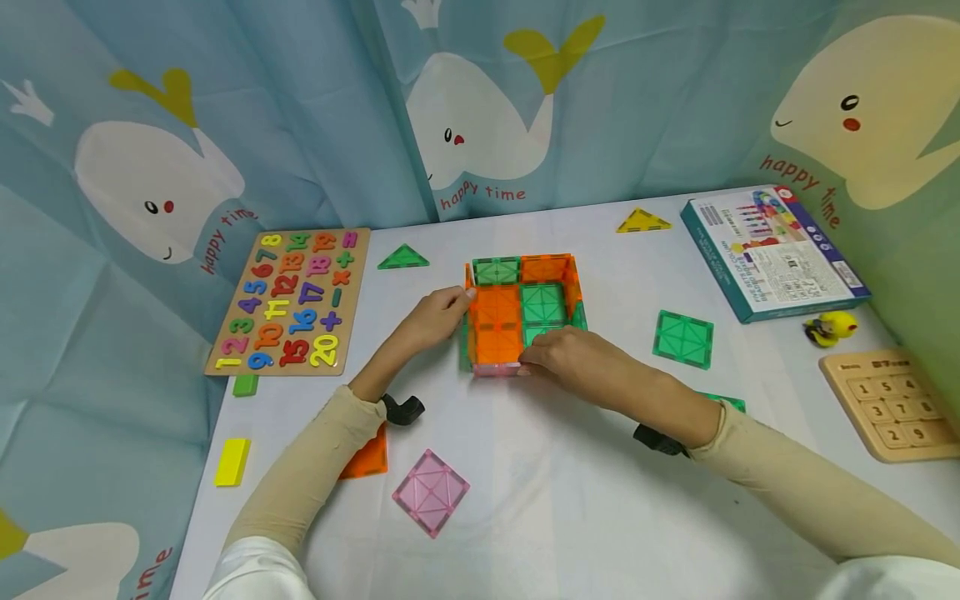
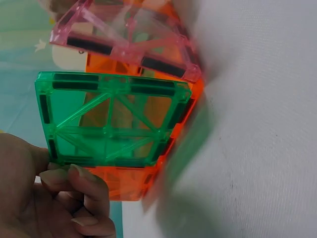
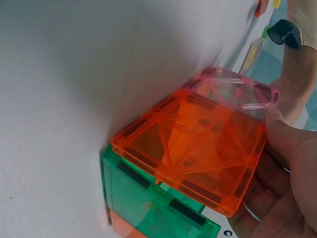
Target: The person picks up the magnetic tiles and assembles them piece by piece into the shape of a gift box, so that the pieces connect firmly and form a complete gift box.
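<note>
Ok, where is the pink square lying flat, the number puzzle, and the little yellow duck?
pink square (image 1: 431,492), head view, its middle.
number puzzle (image 1: 288,302), head view, board centre.
yellow duck (image 1: 832,327), head view, its body.

A white cloth-covered table (image 1: 570,500) holds a wooden number puzzle board (image 1: 288,302) far left, a translucent pink square magnetic tile (image 1: 431,492) near, and a printed cardboard box (image 1: 772,250) far right.

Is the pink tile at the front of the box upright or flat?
Upright: the pink tile shows only its thin edge from above, standing against the orange tile, with the right hand touching it.

Orange, green, pink tile box (image 1: 521,312); whale-print blue curtain (image 1: 300,108).
</note>
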### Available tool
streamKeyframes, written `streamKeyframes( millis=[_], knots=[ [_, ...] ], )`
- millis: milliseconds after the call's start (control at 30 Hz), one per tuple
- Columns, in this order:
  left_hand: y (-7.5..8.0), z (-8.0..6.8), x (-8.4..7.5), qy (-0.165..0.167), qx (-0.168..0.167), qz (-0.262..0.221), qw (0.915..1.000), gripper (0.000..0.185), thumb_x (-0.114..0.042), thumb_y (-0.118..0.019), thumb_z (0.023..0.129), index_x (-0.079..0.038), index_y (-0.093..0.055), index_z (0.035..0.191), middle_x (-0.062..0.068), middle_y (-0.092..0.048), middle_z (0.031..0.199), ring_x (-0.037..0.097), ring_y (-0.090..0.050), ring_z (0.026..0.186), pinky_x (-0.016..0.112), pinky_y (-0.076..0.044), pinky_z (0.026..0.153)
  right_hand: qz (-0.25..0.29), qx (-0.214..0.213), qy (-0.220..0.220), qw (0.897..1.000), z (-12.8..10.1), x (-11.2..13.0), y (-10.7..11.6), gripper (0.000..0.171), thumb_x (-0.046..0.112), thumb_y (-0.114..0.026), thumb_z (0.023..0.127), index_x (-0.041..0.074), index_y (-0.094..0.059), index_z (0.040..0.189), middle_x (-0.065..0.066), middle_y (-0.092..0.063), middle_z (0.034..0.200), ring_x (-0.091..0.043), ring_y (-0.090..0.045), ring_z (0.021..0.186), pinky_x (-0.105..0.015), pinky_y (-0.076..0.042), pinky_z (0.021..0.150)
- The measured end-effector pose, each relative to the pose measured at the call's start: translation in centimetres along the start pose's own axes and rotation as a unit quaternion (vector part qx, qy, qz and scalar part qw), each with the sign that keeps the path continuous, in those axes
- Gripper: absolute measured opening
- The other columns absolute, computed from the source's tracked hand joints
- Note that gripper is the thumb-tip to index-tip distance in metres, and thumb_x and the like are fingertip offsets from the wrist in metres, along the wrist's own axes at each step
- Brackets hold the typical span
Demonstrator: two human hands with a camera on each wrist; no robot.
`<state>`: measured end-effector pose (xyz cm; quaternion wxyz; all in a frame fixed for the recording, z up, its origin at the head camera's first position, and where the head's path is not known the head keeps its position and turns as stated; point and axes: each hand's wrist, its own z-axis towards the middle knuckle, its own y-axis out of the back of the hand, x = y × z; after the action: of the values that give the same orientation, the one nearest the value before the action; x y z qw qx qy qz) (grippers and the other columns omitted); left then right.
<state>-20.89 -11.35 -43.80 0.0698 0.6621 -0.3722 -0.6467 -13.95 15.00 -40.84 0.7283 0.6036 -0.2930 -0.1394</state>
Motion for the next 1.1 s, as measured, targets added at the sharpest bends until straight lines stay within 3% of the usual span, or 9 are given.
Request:
streamKeyframes(
  millis=[233, 500, 700, 867, 967, 1100],
  knots=[
    [-0.6, 0.2, 0.2, -0.014, -0.022, -0.001, 0.9997, 0.045, -0.041, -0.043, 0.114, -0.013, -0.049, 0.079, 0.0, -0.038, 0.068, 0.017, -0.035, 0.059, 0.032, -0.031, 0.061, -0.015, -0.01, 0.004, 1.0, 0.0, -0.3, 0.0, 0.008, 0.008, -0.082, 0.092, 0.007, -0.079, 0.1, -0.003, -0.077, 0.089, -0.019, -0.073, 0.083, -0.033, -0.062, 0.079],
    [-0.9, 0.2, 0.1, -0.015, -0.024, 0.006, 0.9996, 0.046, -0.042, -0.043, 0.114, -0.014, -0.048, 0.078, 0.0, -0.037, 0.067, 0.016, -0.034, 0.059, 0.031, -0.029, 0.061, -0.018, -0.009, 0.002, 1.0, 0.0, -0.7, 0.0, 0.013, 0.005, -0.082, 0.091, 0.006, -0.079, 0.104, -0.003, -0.078, 0.092, -0.02, -0.074, 0.085, -0.034, -0.062, 0.08],
    [-0.7, 0.1, 0.1, -0.011, -0.022, 0.007, 0.9997, 0.046, -0.041, -0.042, 0.114, -0.013, -0.048, 0.078, 0.001, -0.037, 0.068, 0.017, -0.034, 0.059, 0.031, -0.03, 0.061, -0.01, -0.017, 0.001, 1.0, 0.0, -0.7, 0.0, 0.013, 0.007, -0.082, 0.092, 0.005, -0.079, 0.104, -0.004, -0.078, 0.092, -0.02, -0.074, 0.084, -0.034, -0.062, 0.079],
    [0.2, -0.3, 0.3, -0.005, -0.028, 0.035, 0.999, 0.043, -0.036, -0.037, 0.116, -0.012, -0.049, 0.082, 0.003, -0.042, 0.071, 0.019, -0.038, 0.063, 0.032, -0.033, 0.061, 0.006, -0.036, -0.003, 0.999, -0.5, -1.1, 0.9, 0.021, 0.007, -0.084, 0.09, 0.003, -0.079, 0.11, -0.007, -0.078, 0.1, -0.022, -0.074, 0.091, -0.037, -0.062, 0.083],
    [1.5, -1.5, 0.7, -0.003, -0.038, 0.054, 0.9978, 0.035, -0.03, -0.038, 0.116, -0.011, -0.051, 0.09, 0.004, -0.046, 0.077, 0.02, -0.042, 0.068, 0.032, -0.035, 0.064, 0.02, -0.051, -0.033, 0.998, -1.3, -1.7, 2.1, 0.026, 0.012, -0.083, 0.091, 0.003, -0.078, 0.116, -0.008, -0.077, 0.104, -0.024, -0.073, 0.095, -0.039, -0.062, 0.085],
    [3.7, -3.9, 1.4, 0.009, -0.034, 0.075, 0.9966, 0.02, -0.026, -0.044, 0.114, -0.01, -0.054, 0.108, 0.006, -0.051, 0.085, 0.021, -0.047, 0.072, 0.034, -0.04, 0.066, 0.039, -0.045, -0.115, 0.992, -3.1, -2.9, 4.1, 0.034, 0.023, -0.078, 0.097, 0.006, -0.073, 0.126, -0.01, -0.074, 0.117, -0.029, -0.069, 0.109, -0.047, -0.059, 0.094]
  ],
)
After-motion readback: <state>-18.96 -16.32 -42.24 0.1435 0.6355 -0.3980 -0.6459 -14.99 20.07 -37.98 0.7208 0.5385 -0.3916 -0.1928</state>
